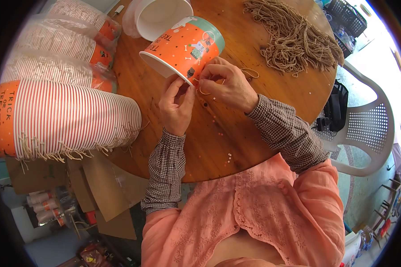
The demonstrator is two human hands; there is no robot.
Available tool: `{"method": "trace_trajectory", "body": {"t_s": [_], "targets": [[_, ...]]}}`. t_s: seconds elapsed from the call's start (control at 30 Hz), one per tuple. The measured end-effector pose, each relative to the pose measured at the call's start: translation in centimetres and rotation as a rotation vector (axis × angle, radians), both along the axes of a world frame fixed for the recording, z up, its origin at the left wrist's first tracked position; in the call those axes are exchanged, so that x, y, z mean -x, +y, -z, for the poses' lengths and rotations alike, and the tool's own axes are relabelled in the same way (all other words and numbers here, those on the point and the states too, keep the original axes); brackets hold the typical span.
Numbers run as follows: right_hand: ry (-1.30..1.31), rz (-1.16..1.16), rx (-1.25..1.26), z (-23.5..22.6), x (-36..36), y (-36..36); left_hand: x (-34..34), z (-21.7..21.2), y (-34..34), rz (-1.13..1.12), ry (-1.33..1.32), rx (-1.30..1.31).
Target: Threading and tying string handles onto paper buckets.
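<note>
An orange paper bucket (pixel 178 49) with a green band and cartoon prints lies tilted on its side over the table, its white rim toward me. My left hand (pixel 176 104) is closed, thumb and fingers pinching the near edge of that rim. Beside it my right hand (pixel 227 84) is closed in a pinch at the rim's right side, on a thin tan string. The loose end of the string (pixel 250 72) curls out behind the right hand onto the wood. Exactly where the string meets the bucket is partly covered by my fingers.
A round wooden table (pixel 254 129) carries a heap of tan strings (pixel 294 38) at the back right. White-rimmed nested buckets (pixel 75 118) with strings lie at left, before plastic-wrapped stacks (pixel 58 49). A white bucket (pixel 160 18) stands behind. A plastic chair (pixel 370 129) is at right.
</note>
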State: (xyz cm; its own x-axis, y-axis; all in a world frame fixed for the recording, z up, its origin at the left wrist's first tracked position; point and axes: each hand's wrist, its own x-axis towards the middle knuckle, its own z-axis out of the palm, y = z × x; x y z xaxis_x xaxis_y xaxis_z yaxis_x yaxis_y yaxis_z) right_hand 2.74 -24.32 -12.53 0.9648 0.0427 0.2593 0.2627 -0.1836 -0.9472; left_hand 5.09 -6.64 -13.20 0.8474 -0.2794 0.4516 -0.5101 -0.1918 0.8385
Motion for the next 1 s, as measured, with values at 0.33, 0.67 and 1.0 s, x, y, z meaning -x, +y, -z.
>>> {"method": "trace_trajectory", "body": {"t_s": [0.33,0.67,1.0], "targets": [[-0.059,0.01,0.008,0.4,-0.1,0.0,-0.2,0.7,-0.4,0.068,-0.017,-0.004],[-0.062,0.045,0.091,0.9,-0.3,0.3,-0.5,1.3,-0.4,0.024,0.033,-0.002],[0.126,0.045,0.192,-0.7,0.1,-0.4,-0.5,1.3,0.2,-0.137,0.139,0.0]]}}
